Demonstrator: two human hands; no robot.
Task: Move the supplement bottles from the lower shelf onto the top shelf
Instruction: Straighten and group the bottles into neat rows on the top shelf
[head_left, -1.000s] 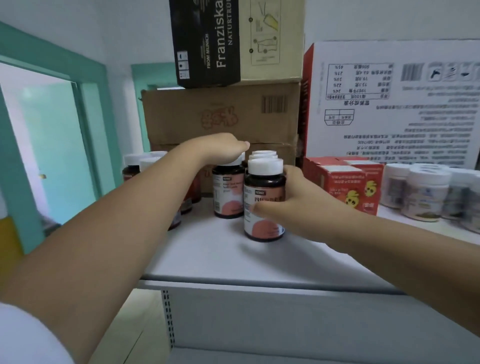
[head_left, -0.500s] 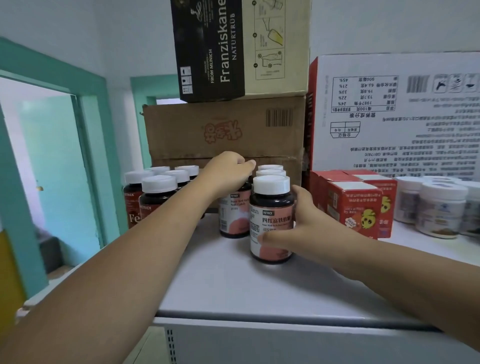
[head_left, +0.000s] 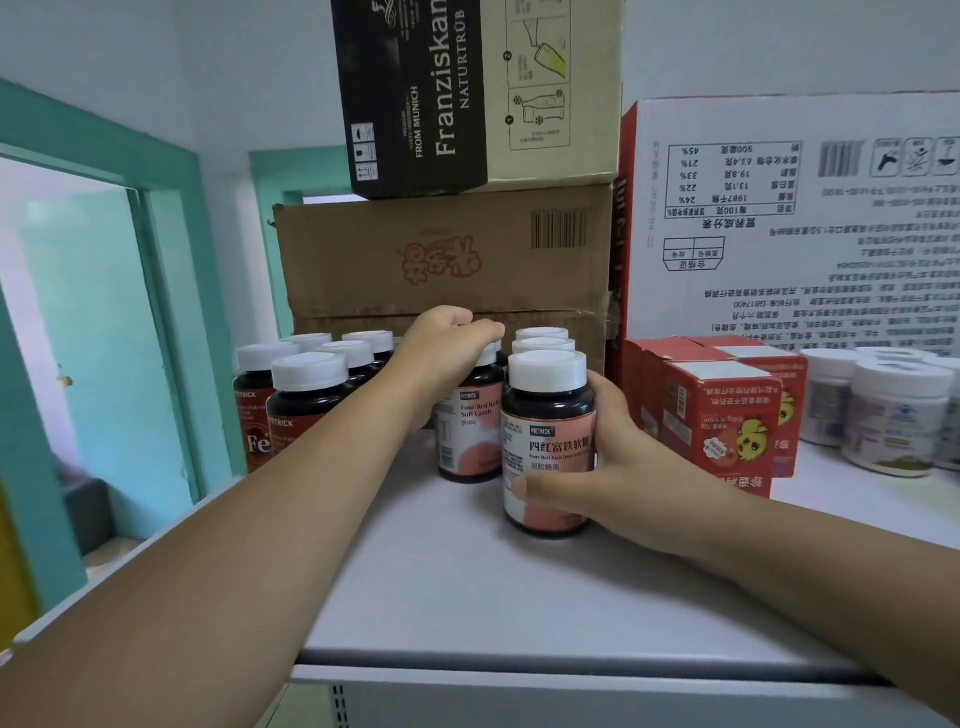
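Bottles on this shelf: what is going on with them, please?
A person is setting supplement bottles on the top shelf. The right hand grips the front bottle round its side; it stands upright there. The left hand holds the second bottle, just behind, by its cap. Other bottles stand at the left, red boxes and white jars at the right.

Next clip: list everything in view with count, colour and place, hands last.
supplement bottles: at least nine, dark with white caps, shelf left and centre
brown carton: one, brown, behind bottles
beer box: one, black and cream, atop brown carton
printed carton: one, white and red, back right
small boxes: at least two, red, right of bottles
jars: several, white, far right
shelf: one, pale grey, underneath
door frames: two, teal, left
left hand: grips centre bottle by cap
right hand: holds front bottle
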